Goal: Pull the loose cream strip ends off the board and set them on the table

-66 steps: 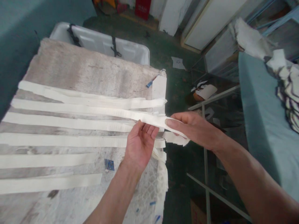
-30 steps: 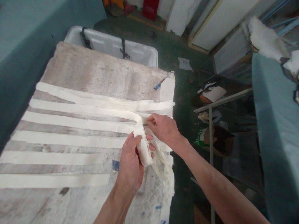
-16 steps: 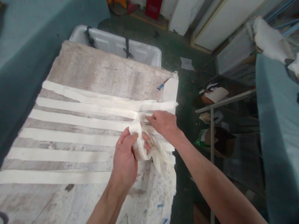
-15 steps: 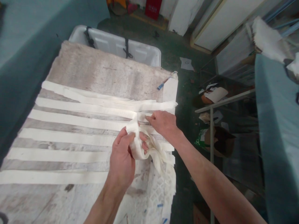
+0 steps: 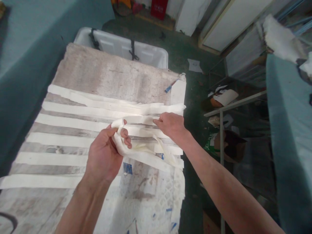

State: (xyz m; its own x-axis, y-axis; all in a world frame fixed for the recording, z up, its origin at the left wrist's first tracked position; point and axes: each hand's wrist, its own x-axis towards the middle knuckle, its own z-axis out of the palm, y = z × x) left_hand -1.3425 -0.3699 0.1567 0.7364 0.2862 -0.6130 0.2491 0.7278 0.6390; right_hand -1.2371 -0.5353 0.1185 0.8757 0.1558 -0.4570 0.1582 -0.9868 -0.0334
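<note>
Several cream fabric strips (image 5: 63, 139) lie side by side across a worn, stained board (image 5: 97, 65). My left hand (image 5: 104, 151) is closed on a looped cream fabric strip (image 5: 119, 139), pinched between thumb and fingers just above the board. From that loop one length trails right to the board's edge, and another runs along the board toward my right hand. My right hand (image 5: 172, 125) presses its fingertips on that far length near the board's right side. Whether the right fingers pinch the strip or only hold it down is partly hidden.
Beyond the board's far edge stands a white plastic bin (image 5: 117, 44) with black ties. Blue-green cloth (image 5: 36, 48) covers a surface on the left, and another blue-green covered table (image 5: 287, 146) is at right. A metal frame (image 5: 221, 162) stands right of the board.
My left hand has moved left with the looped strip, drawing its lengths out straighter across the board. The right hand has stayed nearly in place.
</note>
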